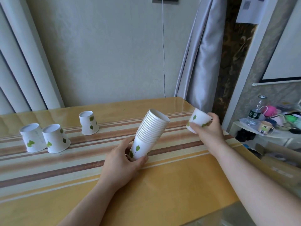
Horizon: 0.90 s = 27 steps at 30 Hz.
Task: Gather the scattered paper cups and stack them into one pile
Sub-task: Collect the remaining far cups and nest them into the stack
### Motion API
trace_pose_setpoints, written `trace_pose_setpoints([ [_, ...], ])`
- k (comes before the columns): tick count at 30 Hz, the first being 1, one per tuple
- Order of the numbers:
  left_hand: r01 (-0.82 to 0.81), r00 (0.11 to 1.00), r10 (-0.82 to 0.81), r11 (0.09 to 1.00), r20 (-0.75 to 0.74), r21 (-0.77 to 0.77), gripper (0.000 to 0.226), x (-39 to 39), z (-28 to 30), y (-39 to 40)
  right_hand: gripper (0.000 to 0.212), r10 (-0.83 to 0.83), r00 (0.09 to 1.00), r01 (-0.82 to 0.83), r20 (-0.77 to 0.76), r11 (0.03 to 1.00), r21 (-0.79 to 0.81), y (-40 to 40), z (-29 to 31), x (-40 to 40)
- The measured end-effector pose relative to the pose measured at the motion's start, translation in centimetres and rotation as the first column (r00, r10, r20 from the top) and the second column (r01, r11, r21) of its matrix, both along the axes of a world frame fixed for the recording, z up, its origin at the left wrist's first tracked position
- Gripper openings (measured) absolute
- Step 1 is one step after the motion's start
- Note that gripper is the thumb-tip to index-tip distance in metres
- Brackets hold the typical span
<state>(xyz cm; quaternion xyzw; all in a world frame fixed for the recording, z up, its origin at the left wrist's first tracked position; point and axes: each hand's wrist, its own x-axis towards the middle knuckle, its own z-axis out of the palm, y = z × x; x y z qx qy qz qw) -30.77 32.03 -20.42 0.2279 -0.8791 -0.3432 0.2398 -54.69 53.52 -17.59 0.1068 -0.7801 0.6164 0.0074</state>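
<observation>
My left hand [121, 162] grips the bottom of a stack of white paper cups [149, 132] printed with green leaves. The stack tilts to the right, its open mouth up. My right hand [209, 129] holds a single cup [198, 120] upside down, to the right of the stack and apart from it. Three more cups stand upside down on the table: one at the back [88, 122], and two side by side at the left, a left one [32, 137] and a right one [55, 138].
The table [146, 185] has a yellow cloth with brown and cream stripes. A grey curtain [200, 54] hangs past its far right corner. To the right, a low shelf [267, 131] holds a water bottle [254, 115] and clutter. A wall is behind.
</observation>
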Motion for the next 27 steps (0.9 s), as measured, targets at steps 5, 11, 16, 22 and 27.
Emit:
trace_pose_setpoints([
  [5,-0.003,1.0,0.003,1.0,-0.006,0.006,0.069,0.0,0.0,-0.1,0.049,0.254,0.966,-0.245,-0.044,0.85,-0.466,-3.2,5.8,3.9],
  [11,0.002,1.0,-0.002,1.0,-0.014,0.016,0.069,0.2,0.1,0.2,0.078,0.438,0.899,-0.405,-0.031,0.8,-0.443,-6.9,5.6,7.4],
  [16,0.003,1.0,-0.003,1.0,-0.025,0.02,0.069,0.3,0.4,0.3,0.088,0.479,0.877,-0.409,0.033,0.783,-0.469,-7.8,4.3,8.5],
  [22,-0.022,0.999,0.024,0.998,-0.038,0.058,0.058,0.2,0.4,0.1,0.091,0.534,0.842,-0.502,0.081,0.828,-0.249,-8.5,0.9,10.5],
  [27,-0.03,0.999,0.034,0.993,-0.031,0.111,0.049,0.0,0.3,-0.3,0.048,0.628,0.771,-0.637,0.106,0.757,0.145,-10.4,-1.8,11.4],
])
